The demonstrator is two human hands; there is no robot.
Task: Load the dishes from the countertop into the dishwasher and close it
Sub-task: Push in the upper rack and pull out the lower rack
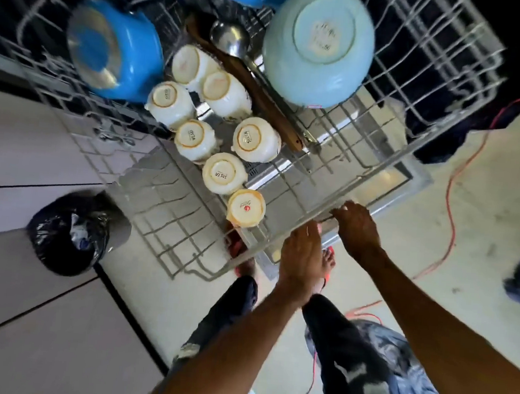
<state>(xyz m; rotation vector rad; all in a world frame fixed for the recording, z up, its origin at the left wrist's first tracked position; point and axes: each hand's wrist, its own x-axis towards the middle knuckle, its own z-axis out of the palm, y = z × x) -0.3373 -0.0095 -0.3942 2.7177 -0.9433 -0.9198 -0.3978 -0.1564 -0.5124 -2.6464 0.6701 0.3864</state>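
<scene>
The right grip (356,230) curls round the rack (376,183) front rail; the left grip (302,254), spread, touches it alongside.

Rack (164,194): 7 cups (223,173) upside-dn, bowls (319,45), ladle (230,38), wooden spoon (252,86).

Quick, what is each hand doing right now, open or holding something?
Left hand: open, straight fingers at the rack's front rim.
Right hand: fingers curled over that rim, holding the rack.
</scene>
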